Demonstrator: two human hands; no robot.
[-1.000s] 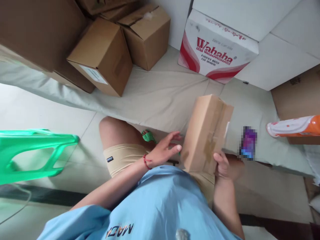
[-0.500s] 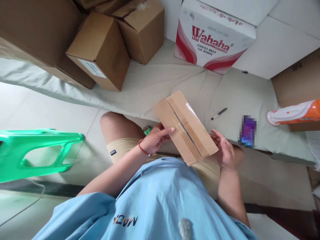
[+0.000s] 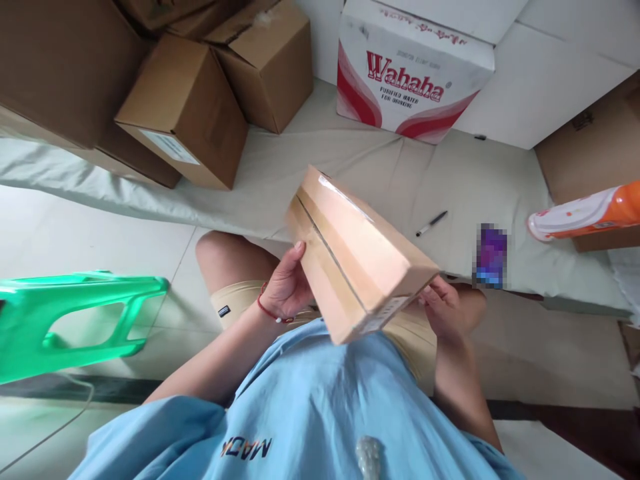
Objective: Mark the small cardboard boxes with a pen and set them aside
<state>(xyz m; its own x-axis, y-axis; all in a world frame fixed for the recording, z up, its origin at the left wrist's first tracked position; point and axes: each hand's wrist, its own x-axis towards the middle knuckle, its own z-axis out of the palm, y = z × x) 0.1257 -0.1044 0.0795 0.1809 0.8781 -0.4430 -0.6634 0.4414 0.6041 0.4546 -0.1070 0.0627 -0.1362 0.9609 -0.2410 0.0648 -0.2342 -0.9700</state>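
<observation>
A brown cardboard box is held tilted above my lap, with a seam along its top face and a white label on its near end. My left hand, with a red string bracelet at the wrist, grips the box's left side, thumb on the top face. My right hand holds the box's right corner, its fingers partly hidden behind it. A pen lies on the pale cloth right of the box, and a blurred purple item lies farther right.
Brown cartons stand at the back left. A white and red Wahaha box stands at the back. On the right is an orange and white cylindrical pack. A green plastic stool is on the floor at left.
The box has tilted, so its far long side and labelled near end now show. My left hand has moved a little left with it. The view has shifted slightly.
</observation>
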